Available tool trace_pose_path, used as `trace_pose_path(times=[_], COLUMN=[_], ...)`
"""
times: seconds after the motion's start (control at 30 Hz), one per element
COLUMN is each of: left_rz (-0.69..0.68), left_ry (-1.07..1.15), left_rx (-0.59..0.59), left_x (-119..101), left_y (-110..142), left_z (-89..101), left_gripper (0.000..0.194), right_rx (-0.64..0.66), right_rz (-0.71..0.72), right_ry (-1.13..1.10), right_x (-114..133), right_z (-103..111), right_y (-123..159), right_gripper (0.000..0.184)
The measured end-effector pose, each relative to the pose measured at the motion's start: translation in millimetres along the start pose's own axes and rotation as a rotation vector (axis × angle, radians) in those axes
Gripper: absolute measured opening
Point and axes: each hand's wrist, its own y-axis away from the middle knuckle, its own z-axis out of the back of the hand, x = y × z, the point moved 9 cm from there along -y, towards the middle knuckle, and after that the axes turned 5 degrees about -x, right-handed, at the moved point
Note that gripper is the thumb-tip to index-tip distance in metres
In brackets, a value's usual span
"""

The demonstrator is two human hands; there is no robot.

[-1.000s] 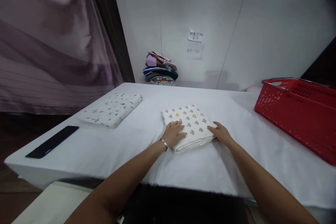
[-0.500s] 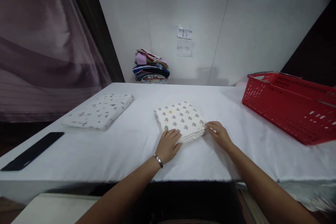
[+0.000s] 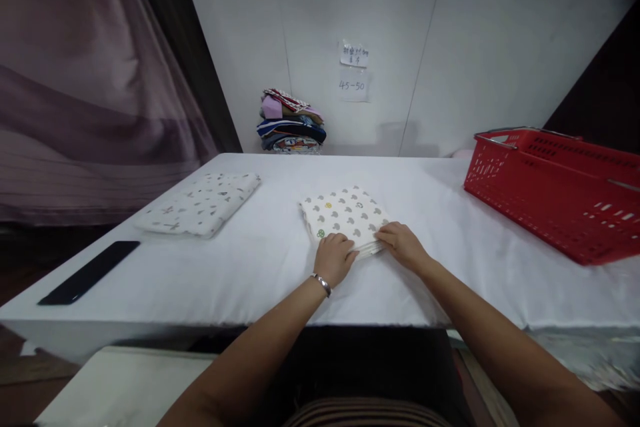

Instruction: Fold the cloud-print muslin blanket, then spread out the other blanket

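Observation:
In the middle of the white-covered table lies a folded white cloth printed with grey mushrooms and a few yellow and green ones. It is a thick square of several layers. My left hand, with a silver bracelet at the wrist, grips its front edge, fingers on top and thumb at the layers. My right hand pinches the front right corner, its fingertips on the upper layers. A second folded white cloth with small dark prints rests to the left, apart from both hands.
A red plastic basket with metal handles stands at the right. On the left front lies a flat black object. Folded fabrics are stacked at the back against the wall, left of two paper notes.
My right hand has moved left along the cloth's front edge, closer to my left hand. My left hand has shifted slightly right. The view has also moved a little.

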Motion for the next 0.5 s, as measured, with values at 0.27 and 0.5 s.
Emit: trace_pose_path(times=[0.27,0.5], left_rz=[0.101,0.173], left_ry=[0.008,-0.009], left_rx=[0.058,0.065], left_x=[4,7], left_y=[-7,-10], left_z=[-4.8,-6.4], left_gripper=[0.023,0.018], right_rx=[-0.027,-0.130], right_rz=[0.078,0.127], right_ry=[0.148,0.180], right_x=[7,14], right_z=[-4,6], right_y=[-4,5], right_gripper=[0.023,0.022])
